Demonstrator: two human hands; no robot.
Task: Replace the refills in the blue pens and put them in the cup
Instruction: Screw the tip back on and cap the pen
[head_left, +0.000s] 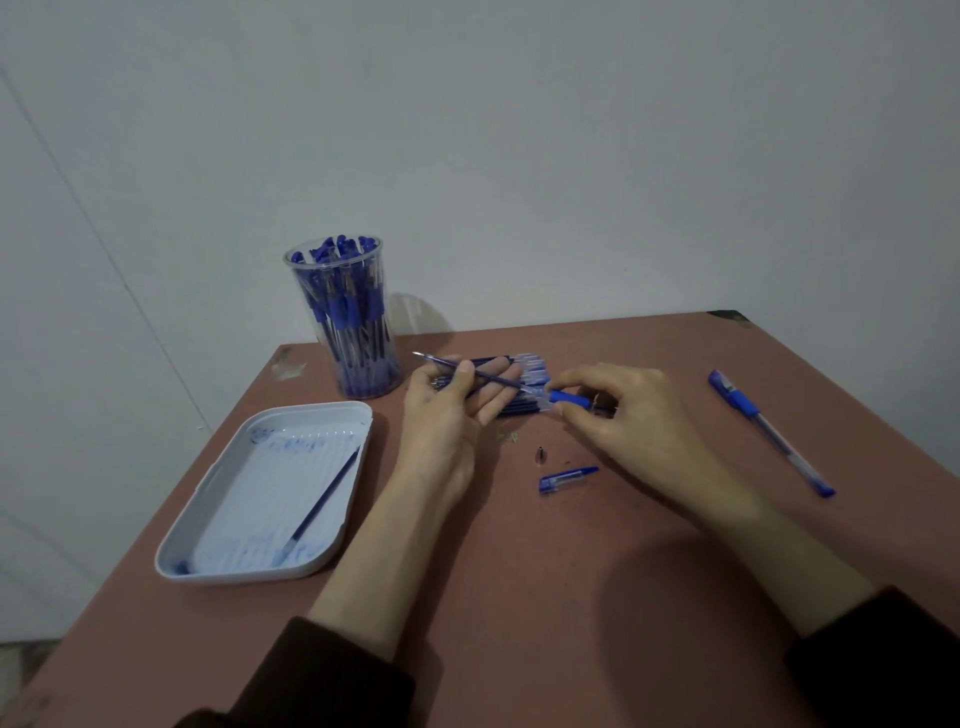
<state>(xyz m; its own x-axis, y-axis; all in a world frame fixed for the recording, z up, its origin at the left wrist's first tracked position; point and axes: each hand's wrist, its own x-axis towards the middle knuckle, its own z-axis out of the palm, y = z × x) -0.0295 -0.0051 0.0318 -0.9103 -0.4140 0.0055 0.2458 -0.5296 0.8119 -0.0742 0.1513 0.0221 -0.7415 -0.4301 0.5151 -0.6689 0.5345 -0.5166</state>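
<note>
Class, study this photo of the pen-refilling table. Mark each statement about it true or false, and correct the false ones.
1. The clear cup stands upright, packed with blue pens. True.
2. The pen cap lies in the white tray. False: it lies on the table, near the hands.
3. The left hand holds a refill. True.
4. The right hand grips the capped pen. False: that pen lies untouched on the table; the right hand holds a pen barrel.

Reddish-brown table (571, 597), plain pale grey wall (519, 130), dim light
</note>
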